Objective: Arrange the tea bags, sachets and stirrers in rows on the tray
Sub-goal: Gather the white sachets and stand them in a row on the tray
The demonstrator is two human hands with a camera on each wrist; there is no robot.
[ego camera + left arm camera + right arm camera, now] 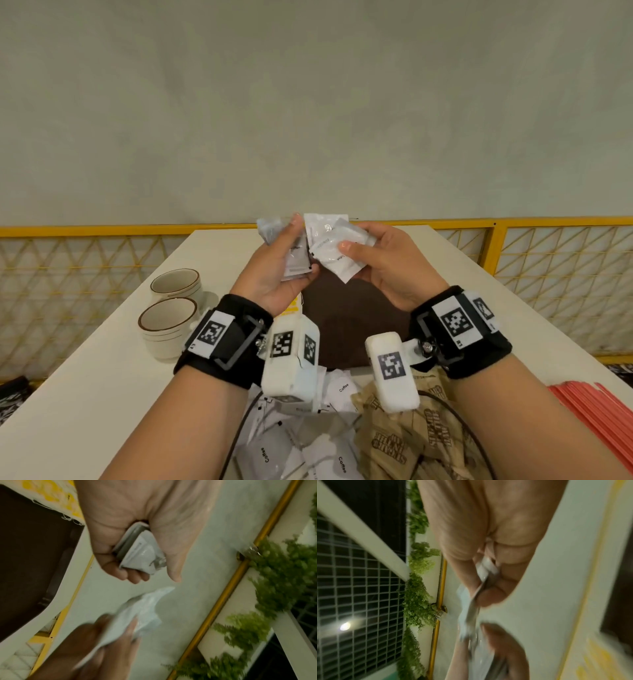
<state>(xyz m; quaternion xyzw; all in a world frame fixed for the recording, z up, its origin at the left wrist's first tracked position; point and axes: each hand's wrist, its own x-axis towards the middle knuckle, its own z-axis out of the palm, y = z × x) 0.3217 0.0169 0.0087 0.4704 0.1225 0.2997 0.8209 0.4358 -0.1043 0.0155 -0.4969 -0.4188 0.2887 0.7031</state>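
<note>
above the brown tray (356,318), the left hand (274,270) has its grip clenched round a stack of white sachets (294,257); the right hand (387,263) pinches more white packets (334,255) beside it.

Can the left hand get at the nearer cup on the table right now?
Probably not yet: the left hand is raised over the brown tray, its grip full of white sachets. The nearer cup stands unobstructed to its left.
</note>
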